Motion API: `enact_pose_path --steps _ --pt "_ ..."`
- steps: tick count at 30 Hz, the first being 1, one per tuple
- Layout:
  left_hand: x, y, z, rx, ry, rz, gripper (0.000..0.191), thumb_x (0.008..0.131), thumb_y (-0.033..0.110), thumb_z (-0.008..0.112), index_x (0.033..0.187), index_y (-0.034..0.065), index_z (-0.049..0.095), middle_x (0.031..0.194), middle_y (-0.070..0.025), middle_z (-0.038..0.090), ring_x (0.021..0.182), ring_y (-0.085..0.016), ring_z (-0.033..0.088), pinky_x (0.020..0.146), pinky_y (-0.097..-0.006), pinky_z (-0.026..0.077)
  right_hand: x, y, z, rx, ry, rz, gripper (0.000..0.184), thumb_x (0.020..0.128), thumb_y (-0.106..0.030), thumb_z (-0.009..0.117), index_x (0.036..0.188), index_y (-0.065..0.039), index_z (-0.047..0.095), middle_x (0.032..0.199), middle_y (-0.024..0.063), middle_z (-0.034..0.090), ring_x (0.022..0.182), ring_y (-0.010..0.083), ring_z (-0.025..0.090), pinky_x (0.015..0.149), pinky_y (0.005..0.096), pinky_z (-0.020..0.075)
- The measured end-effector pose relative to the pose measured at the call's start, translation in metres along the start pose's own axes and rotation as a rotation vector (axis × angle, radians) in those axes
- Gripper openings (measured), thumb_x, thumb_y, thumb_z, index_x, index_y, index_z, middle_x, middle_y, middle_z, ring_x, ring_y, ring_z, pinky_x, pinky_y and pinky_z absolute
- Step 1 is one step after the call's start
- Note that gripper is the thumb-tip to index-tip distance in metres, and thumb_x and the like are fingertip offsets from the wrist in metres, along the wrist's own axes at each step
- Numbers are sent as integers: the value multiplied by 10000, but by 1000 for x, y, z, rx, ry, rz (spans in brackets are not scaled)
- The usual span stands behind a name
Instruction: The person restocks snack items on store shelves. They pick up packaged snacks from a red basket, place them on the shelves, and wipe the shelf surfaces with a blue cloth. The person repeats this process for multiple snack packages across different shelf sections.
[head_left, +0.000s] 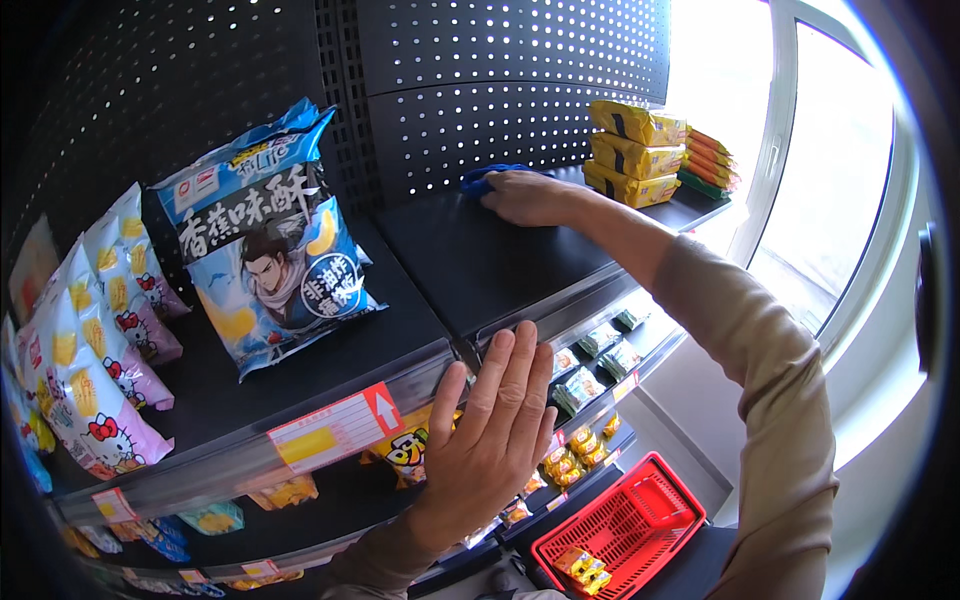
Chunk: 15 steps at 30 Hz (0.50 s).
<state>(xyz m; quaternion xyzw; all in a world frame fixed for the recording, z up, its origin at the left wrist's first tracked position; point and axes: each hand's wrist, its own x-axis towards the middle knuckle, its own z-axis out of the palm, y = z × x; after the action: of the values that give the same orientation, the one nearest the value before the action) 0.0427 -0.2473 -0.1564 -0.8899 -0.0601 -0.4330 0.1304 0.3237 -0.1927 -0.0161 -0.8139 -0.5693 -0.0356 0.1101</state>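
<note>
My right hand (525, 199) reaches onto the black top shelf (495, 255) and grips a blue cloth (499, 174), pressed to the surface near the perforated back panel. Its fingertips are partly hidden. In front of the shelf's front edge, my left hand (491, 424) is raised with nothing in it, fingers nearly straight and thumb a little apart. Whether it touches the edge, I cannot tell. A large blue snack bag (270, 247) stands on the shelf to the left. Right of my right hand is a stack of yellow snack packs (636, 161).
Pink and white snack bags (97, 367) stand at the far left. Orange packs (709, 161) lie beside the window (825, 172). Lower shelves hold small packets (579, 390). A red plastic basket (660, 480) with a few yellow packets sits at lower right. A price label (337, 426) hangs on the shelf edge.
</note>
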Motion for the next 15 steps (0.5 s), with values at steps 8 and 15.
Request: enact_pose_path --steps 8,15 --pt "-1 0 2 -38 9 -19 631 958 356 738 1502 73 589 1601 -131 539 1513 -282 457 1254 -533 200 -8 -63 5 101 -47 -259 481 1056 -334 518 1479 -119 597 1290 212 708 1179 356 683 1040 457 509" --pt "2 0 -4 -47 -6 -33 611 961 336 744 1498 86 596 1604 -110 537 1505 -255 464 1260 -496 213 -91 -58 -18 290 -96 -473 417 1022 -235 515 1387 -121 681 1282 209 718 1171 359 688 1046 446 519"
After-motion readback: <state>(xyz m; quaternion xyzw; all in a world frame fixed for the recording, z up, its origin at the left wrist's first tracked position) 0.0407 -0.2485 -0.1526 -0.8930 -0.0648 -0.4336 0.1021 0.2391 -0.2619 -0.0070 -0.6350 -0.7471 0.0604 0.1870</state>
